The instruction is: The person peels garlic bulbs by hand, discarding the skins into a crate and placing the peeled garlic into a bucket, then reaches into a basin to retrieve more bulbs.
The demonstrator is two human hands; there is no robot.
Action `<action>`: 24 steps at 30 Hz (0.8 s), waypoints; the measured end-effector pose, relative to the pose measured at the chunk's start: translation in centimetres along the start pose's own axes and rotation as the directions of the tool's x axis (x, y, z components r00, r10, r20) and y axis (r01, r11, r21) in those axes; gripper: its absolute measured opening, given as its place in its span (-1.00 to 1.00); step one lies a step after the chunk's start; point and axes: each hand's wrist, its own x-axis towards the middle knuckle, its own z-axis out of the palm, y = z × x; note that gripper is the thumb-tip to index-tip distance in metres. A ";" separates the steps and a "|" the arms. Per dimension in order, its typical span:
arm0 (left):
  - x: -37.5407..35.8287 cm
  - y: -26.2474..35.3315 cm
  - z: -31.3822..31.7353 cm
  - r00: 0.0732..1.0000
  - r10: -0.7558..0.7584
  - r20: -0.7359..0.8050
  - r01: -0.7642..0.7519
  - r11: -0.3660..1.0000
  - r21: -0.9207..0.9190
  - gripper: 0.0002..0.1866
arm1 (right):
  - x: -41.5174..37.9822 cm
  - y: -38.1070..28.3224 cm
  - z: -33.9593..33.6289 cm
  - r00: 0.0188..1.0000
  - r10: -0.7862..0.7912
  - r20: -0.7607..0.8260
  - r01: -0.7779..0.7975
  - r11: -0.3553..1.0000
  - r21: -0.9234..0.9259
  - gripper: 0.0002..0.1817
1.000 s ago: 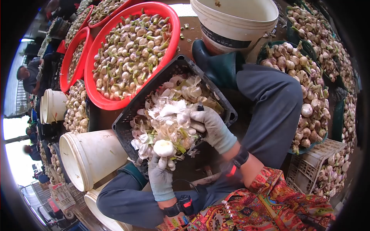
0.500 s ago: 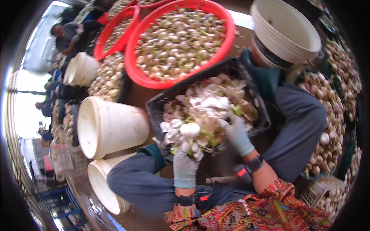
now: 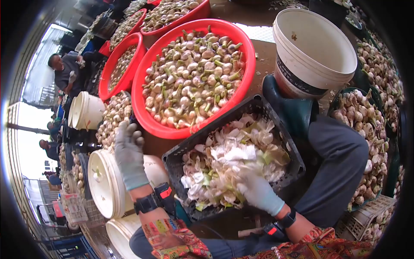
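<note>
My left hand [image 3: 130,155], in a grey glove, is raised over the side of a white bucket [image 3: 113,183] with its fingers apart and nothing in them. Inside that bucket a pale garlic bulb [image 3: 97,174] shows near the opening. Low over the black crate [image 3: 297,166], my right hand [image 3: 261,192] is gloved too, its fingers blurred among the papery garlic skins [image 3: 228,153]. Whether it holds anything I cannot tell. The crate sits between my legs, filled with skins and some green bits.
A red tub [image 3: 248,93] of garlic bulbs stands beyond the crate, with more red tubs behind it. A large white bucket [image 3: 317,47] is at the upper right. Heaped garlic [image 3: 362,125] lines the right side. A person [image 3: 67,71] sits at the far left.
My left hand has moved left from the crate to the white bucket, and the peeled garlic bulb it held is gone from its fingers. My right hand stays over the skins, slightly lower.
</note>
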 end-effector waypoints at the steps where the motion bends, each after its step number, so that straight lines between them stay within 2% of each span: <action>1: 2.2 -2.2 2.2 0.991 -0.129 -0.036 0.134 0.973 0.190 -0.67 | 0.1 0.1 -0.1 1.000 0.017 0.013 -0.017 1.000 -0.014 -0.77; 2: 4.2 -4.3 4.0 0.984 -0.179 0.002 0.161 0.890 0.426 -0.65 | 0.4 0.0 -0.2 0.997 0.061 0.040 -0.062 0.998 0.022 -0.77; 3: 6.1 -6.2 5.2 0.970 -0.240 0.029 0.167 0.753 0.637 -0.63 | 0.5 -0.1 -0.4 0.992 0.108 0.069 -0.112 0.992 0.056 -0.78; 5: 11.6 -11.2 4.8 0.913 -0.408 0.025 0.185 0.468 0.864 -0.52 | 1.2 -0.3 -1.0 0.963 0.207 0.172 -0.217 0.975 0.040 -0.79; 6: 14.0 -13.5 4.4 0.896 -0.444 0.030 0.152 0.369 0.917 -0.46 | 1.7 -0.4 -1.1 0.960 0.210 0.186 -0.215 0.977 0.004 -0.78; 7: 15.4 -15.3 5.1 0.876 -0.481 -0.018 0.182 0.296 0.938 -0.48 | 2.1 0.0 -0.9 0.962 0.207 0.178 -0.217 0.976 0.033 -0.78; 9: 17.1 -18.3 6.3 0.820 -0.544 -0.175 0.220 0.019 0.975 -0.53 | 3.1 -0.3 -1.0 0.946 0.270 0.177 -0.288 0.954 0.081 -0.75; 10: 17.8 -20.1 5.6 0.831 -0.529 -0.172 0.180 -0.038 0.983 -0.56 | 3.5 -0.2 -1.1 0.932 0.301 0.202 -0.325 0.940 0.099 -0.74; 11: 18.1 -20.7 5.1 0.821 -0.544 -0.172 0.177 -0.045 0.983 -0.56 | 3.7 -0.3 -1.2 0.927 0.318 0.201 -0.343 0.934 0.102 -0.74; 14: 17.1 -19.2 4.7 0.782 -0.621 -0.054 0.284 0.279 0.917 -0.63 | 3.5 -0.6 -1.6 0.915 0.339 0.220 -0.356 0.933 0.044 -0.74; 15: 15.8 -18.1 5.0 0.783 -0.621 -0.051 0.278 0.275 0.920 -0.63 | 3.2 -0.4 -1.5 0.920 0.318 0.228 -0.337 0.940 0.051 -0.75; 16: 14.4 -16.5 5.4 0.796 -0.605 0.016 0.319 0.442 0.839 -0.66 | 2.9 -0.2 -1.5 0.928 0.289 0.237 -0.311 0.949 0.059 -0.74; 17: 12.8 -14.9 5.7 0.813 -0.576 0.081 0.346 0.591 0.728 -0.67 | 2.6 -0.4 -1.6 0.932 0.277 0.232 -0.300 0.951 0.070 -0.74; 19: 8.6 -12.4 5.9 0.811 -0.574 0.114 0.484 0.768 0.420 -0.55 | 2.1 -0.8 -2.0 0.965 0.169 0.200 -0.181 0.982 0.046 -0.71; 20: 5.9 -10.8 6.4 0.809 -0.556 0.190 0.471 0.807 0.356 -0.39 | 1.9 -1.2 -2.2 0.979 0.105 0.177 -0.120 0.990 0.074 -0.68; 21: 3.6 -9.8 6.0 0.787 -0.561 0.259 0.486 0.821 0.301 -0.36 | 1.7 -1.5 -2.7 0.981 0.033 0.192 -0.046 0.997 0.062 -0.64; 23: -2.7 -9.4 6.1 0.801 -0.503 0.325 0.550 0.833 -0.064 -0.42 | 0.9 -1.4 -2.0 0.998 -0.050 0.043 0.043 0.989 0.145 -0.60; 24: -6.1 -9.4 6.5 0.816 -0.506 0.278 0.566 0.798 -0.210 -0.47 | 0.5 -1.8 -1.9 0.999 -0.035 0.030 0.030 0.987 0.160 -0.59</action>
